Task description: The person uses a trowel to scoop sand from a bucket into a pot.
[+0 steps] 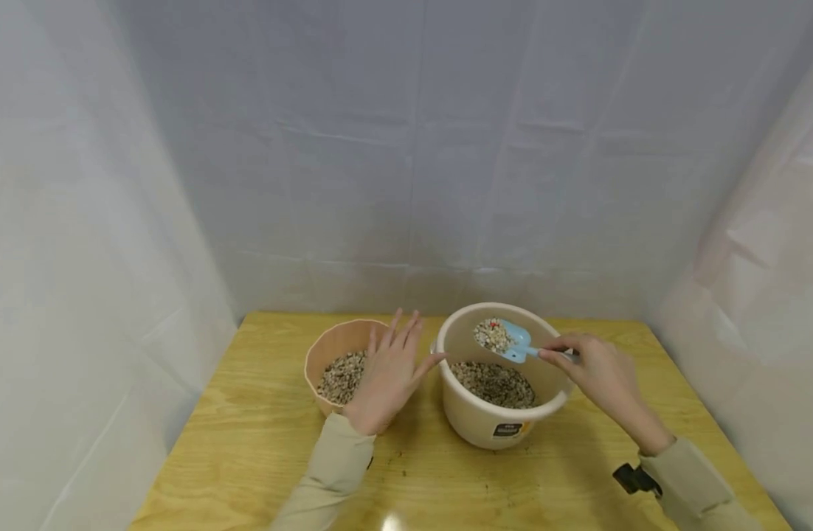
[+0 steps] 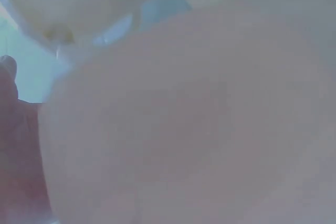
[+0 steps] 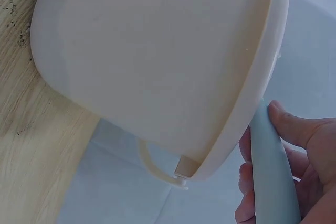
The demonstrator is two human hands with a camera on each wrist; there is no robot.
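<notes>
Head view: right hand pinches blue scoop handle, loaded blade aims upper-left toward peach bowl; left hand splayed flat against bowl, fingers apart.

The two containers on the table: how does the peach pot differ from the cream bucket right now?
The peach pot is smaller and pinker than the cream bucket, which bears a label. The left hand rests open against the pot; over the bucket the right hand holds a loaded blue scoop. Both contain gravel.
</notes>
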